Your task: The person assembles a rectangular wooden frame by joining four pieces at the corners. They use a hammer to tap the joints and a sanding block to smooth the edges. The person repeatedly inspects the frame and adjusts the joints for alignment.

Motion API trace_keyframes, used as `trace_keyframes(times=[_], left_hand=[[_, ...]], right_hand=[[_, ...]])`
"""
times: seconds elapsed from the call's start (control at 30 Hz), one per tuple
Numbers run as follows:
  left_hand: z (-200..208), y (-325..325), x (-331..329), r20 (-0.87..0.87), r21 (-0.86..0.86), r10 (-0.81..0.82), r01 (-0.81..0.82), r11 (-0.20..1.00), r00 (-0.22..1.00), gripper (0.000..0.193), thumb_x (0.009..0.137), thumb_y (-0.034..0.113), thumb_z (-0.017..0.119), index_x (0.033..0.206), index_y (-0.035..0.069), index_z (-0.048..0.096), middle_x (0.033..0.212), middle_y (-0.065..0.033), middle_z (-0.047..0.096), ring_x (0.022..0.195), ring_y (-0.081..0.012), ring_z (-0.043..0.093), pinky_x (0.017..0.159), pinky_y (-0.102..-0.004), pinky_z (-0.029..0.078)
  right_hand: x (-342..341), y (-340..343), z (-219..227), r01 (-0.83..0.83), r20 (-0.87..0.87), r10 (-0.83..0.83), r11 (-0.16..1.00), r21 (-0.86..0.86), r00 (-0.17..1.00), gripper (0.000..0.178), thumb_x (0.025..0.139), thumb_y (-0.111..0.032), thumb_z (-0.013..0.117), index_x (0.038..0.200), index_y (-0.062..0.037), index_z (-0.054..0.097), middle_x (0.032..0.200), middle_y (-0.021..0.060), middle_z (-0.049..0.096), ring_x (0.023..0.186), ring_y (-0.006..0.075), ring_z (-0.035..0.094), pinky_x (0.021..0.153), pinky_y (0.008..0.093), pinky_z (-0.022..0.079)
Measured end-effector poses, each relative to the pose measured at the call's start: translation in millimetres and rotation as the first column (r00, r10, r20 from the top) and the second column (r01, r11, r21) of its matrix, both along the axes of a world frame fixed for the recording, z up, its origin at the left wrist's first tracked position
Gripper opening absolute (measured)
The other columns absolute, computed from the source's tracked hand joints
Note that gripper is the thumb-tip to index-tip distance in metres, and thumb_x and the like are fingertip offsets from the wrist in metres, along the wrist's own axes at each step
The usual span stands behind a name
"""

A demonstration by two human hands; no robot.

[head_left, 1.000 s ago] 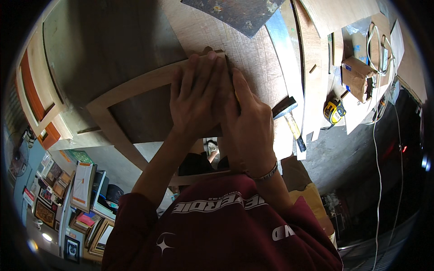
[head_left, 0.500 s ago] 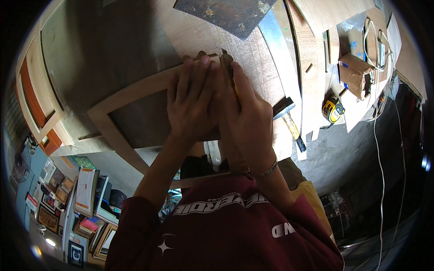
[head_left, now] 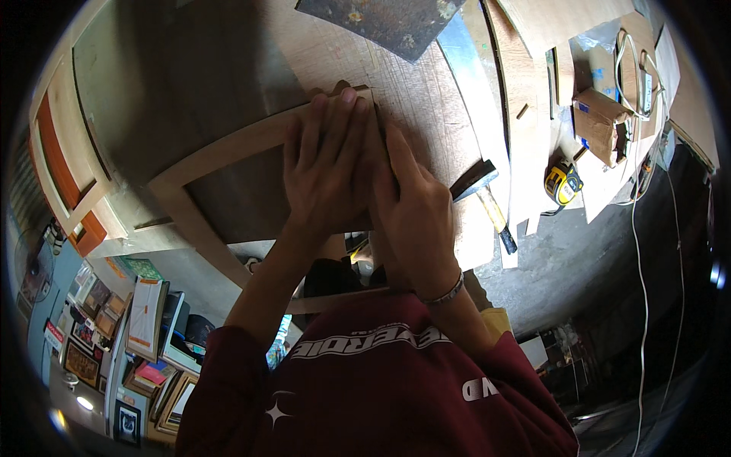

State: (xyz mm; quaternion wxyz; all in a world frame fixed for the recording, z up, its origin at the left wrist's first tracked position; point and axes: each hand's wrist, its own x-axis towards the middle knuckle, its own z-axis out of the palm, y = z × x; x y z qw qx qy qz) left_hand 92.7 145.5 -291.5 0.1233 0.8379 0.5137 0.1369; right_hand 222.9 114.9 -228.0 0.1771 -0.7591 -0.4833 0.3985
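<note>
**Steady pressure at the far right corner**

Here's the desk (head_left: 190, 84), widest thing in view, and the wooden frame (head_left: 179, 204) lies across its near edge, its near bar reaching out to the person's shirt. On the far side sits a dark stained panel (head_left: 388, 23), apart from the frame; away right, a cardboard box (head_left: 598, 126).

Now to the hands! The left hand (head_left: 324, 171) is palm down near the frame's far right corner, fingers laid long and flat, grip unclenched. Right beside it, the right hand (head_left: 415, 213) lines up along the frame's right side, forefinger stretched toward the far end. What that grip grasps, if anything, is hidden; I can't tell.

Just to the right rests the hammer (head_left: 491, 206), then, smaller, the yellow and black tape measure (head_left: 562, 185).

Doing this well, I'd judge, means left palm weight squarely on the wood, left fingertips clear of the right hand's path, and even, straight pressure from the right. With that overhang, the frame could tip, so press over the desk!
</note>
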Motion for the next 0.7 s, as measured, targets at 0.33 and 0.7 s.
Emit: trace_keyframes(times=[0.33,0.7], left_hand=[[29,16,-19,0.040,-0.114,-0.055,0.059,0.992,0.998,0.050,0.094,0.025,0.061,0.140,0.004,0.056,0.147,-0.0144,0.053,0.142,-0.0338,0.041,0.118,-0.0495,0.029],[59,56,-120,0.019,-0.191,-0.053,0.056,0.980,0.998,0.044,0.081,0.017,0.076,0.122,0.009,0.063,0.120,-0.0073,0.066,0.114,-0.0319,0.059,0.099,-0.0452,0.046]], right_hand=[[58,-26,13,0.155,0.110,-0.166,0.983,0.097,0.980,0.050,0.093,-0.009,0.061,0.142,-0.0050,0.054,0.100,0.0226,0.072,0.077,0.0209,0.073,0.067,0.0364,0.056],[109,-31,21,-0.057,0.279,-0.052,0.928,0.369,0.959,0.046,0.095,-0.028,0.068,0.130,0.0004,0.058,0.114,0.0247,0.061,0.101,0.0418,0.061,0.087,0.0465,0.049]])
